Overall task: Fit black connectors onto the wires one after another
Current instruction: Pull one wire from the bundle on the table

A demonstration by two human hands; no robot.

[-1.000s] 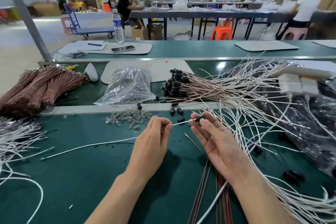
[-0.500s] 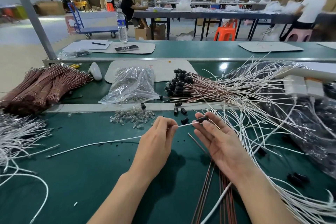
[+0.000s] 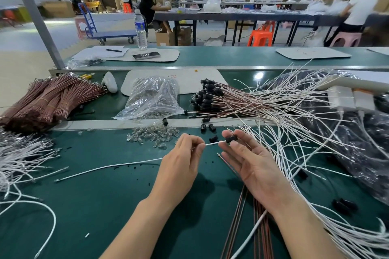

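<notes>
My left hand (image 3: 181,164) pinches a white wire (image 3: 109,167) near its right end; the rest of the wire trails left across the green table (image 3: 105,206). My right hand (image 3: 250,162) holds a black connector (image 3: 231,139) between thumb and forefinger, palm up, its other fingers spread. The wire's tip meets the connector's left end. Loose black connectors (image 3: 207,127) lie just beyond my hands. A fan of finished wires with black connectors (image 3: 205,95) lies behind them.
Brown wire bundles (image 3: 42,101) at far left, loose white wires (image 3: 19,153) at left edge and a large white pile (image 3: 315,153) at right. A clear bag (image 3: 153,96) and small clear bulbs (image 3: 153,135) in the middle. Brown wires (image 3: 259,227) lie under my right wrist.
Both hands hold the same grip. The wire tip sits a little closer into the connector; otherwise only the camera view shifted slightly.
</notes>
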